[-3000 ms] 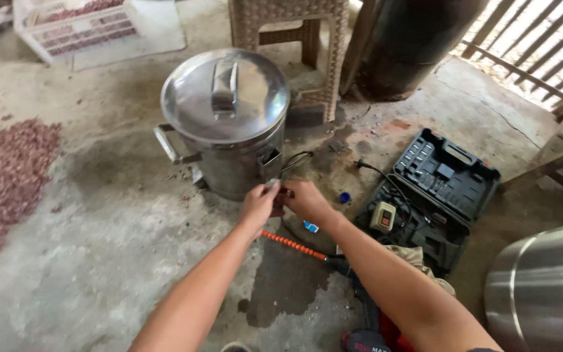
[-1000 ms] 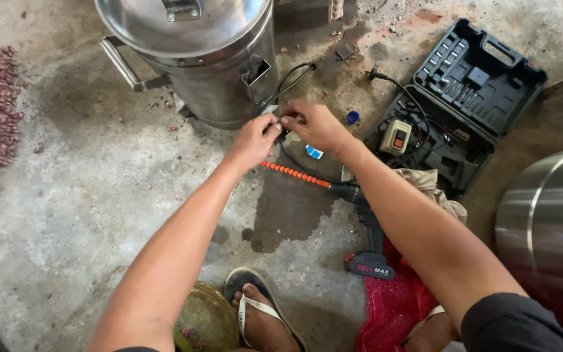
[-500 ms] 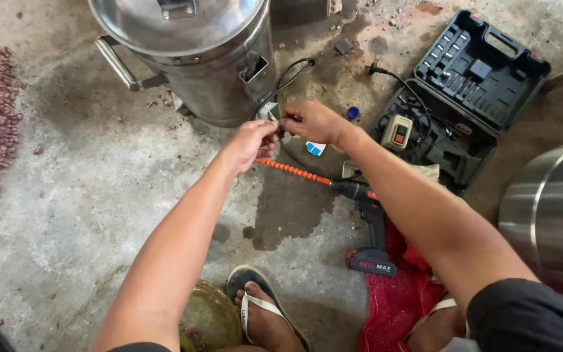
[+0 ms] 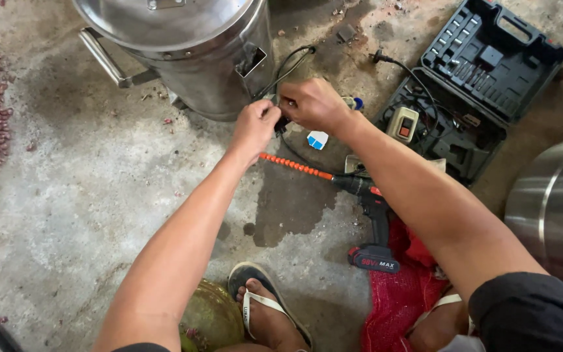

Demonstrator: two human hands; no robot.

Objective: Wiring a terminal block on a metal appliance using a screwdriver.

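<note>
Black cable [image 4: 289, 64] runs from the big shiny round steel pot [image 4: 190, 58] down to both hands, which meet just beside the pot's bottom, low over the grey concrete floor [image 4: 86, 189]. Left hand [image 4: 255, 127] is curled tight in a pinch, and right hand [image 4: 313, 104] is curled tight too, both on a small dark bit at the cable's end; it is too small to tell what it is. A black drill with a long orange bit [image 4: 333, 179] lies on the floor under the arms. An open black tool case [image 4: 483, 65] sits to the right.
</note>
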